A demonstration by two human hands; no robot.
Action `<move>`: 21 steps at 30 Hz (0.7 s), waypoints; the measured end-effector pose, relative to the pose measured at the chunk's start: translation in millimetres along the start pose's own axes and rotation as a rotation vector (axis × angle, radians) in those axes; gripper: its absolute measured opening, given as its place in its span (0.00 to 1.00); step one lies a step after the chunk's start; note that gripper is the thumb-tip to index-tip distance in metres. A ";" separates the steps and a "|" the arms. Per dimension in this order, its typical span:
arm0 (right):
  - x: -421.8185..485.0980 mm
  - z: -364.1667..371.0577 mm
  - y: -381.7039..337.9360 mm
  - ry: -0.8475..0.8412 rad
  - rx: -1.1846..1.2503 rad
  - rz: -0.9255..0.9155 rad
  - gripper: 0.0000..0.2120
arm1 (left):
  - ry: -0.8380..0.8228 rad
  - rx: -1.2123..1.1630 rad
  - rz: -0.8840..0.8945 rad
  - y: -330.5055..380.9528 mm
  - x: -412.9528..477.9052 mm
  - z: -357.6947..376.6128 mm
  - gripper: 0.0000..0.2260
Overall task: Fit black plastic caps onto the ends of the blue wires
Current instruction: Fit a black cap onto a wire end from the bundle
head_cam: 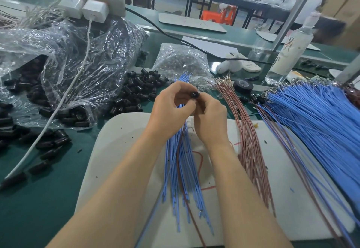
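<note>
My left hand (171, 109) grips a bundle of blue wires (181, 169) that hangs down over the white board (120, 140). Its thumb and fingers also hold a black plastic cap (194, 94) at the top. My right hand (210, 119) pinches the same cap from the right, fingertips meeting those of the left hand. The wire end inside the cap is hidden by my fingers. Loose black caps (136, 91) lie piled just left of my hands, and more spill from a clear plastic bag (68, 62).
A large sheaf of blue wires (311, 123) and a band of brown wires (249, 140) lie to the right. A bag of small parts (181, 60), a black tape roll (243, 85), a bottle (288, 52) and a power strip (93, 2) stand behind.
</note>
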State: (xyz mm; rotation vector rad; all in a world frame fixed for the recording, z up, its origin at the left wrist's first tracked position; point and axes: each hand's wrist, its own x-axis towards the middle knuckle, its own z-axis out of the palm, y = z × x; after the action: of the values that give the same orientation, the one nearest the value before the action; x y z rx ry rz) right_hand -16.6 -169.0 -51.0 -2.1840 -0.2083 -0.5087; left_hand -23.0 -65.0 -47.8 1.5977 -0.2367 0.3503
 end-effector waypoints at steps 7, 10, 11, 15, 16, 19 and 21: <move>-1.3 1.3 0.3 0.002 -0.015 -0.021 0.10 | -0.008 0.012 -0.004 0.0 -1.1 -0.7 0.11; -1.9 -0.1 0.1 -0.013 -0.033 -0.005 0.08 | -0.011 0.003 -0.017 -0.9 -1.3 0.3 0.11; -1.5 -0.7 -0.2 -0.030 -0.051 0.000 0.08 | -0.015 0.014 -0.024 -1.8 -0.5 0.7 0.11; 2.2 -6.0 -2.3 -0.048 -0.148 0.098 0.13 | 0.059 0.076 -0.059 -7.0 3.8 -1.1 0.12; 5.5 -9.7 -1.8 -0.012 -0.176 0.137 0.15 | 0.085 0.092 -0.059 -8.0 4.9 -1.9 0.11; 22.9 -20.1 5.5 0.008 -0.293 0.290 0.18 | 0.104 0.123 -0.045 -10.3 6.2 -1.7 0.10; 35.5 -19.4 10.3 -0.068 -0.369 0.399 0.17 | 0.096 0.128 -0.047 -11.2 5.6 0.7 0.10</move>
State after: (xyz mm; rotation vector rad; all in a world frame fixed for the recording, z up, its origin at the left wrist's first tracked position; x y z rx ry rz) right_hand 13.2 -191.7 -32.6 -2.5173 0.3062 -0.2595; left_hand -13.6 -64.7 -56.2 1.7043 -0.1045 0.4118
